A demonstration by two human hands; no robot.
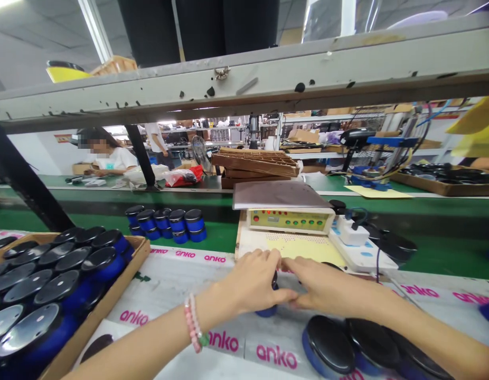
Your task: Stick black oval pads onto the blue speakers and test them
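My left hand (257, 282) curls over a small round blue unit with a black top (267, 311), mostly hidden behind its fingers. Close against it, my right hand (321, 282) is bent inward, its fingertips and thumb meeting those of the left. What lies between the right fingertips is hidden. Just below my right wrist stand several larger blue units with glossy black tops (330, 343). A cardboard tray (121, 279) at the left holds many similar ones. Small stacked blue-and-black units (177, 224) stand in a group beyond my hands.
A test box with lights and buttons (290, 220) sits ahead, beside a white power strip (361, 248). Sheeting printed with "anko" (153, 274) covers the bench. A shelf beam (244, 87) crosses overhead. Another person (113, 158) sits across the green surface at left.
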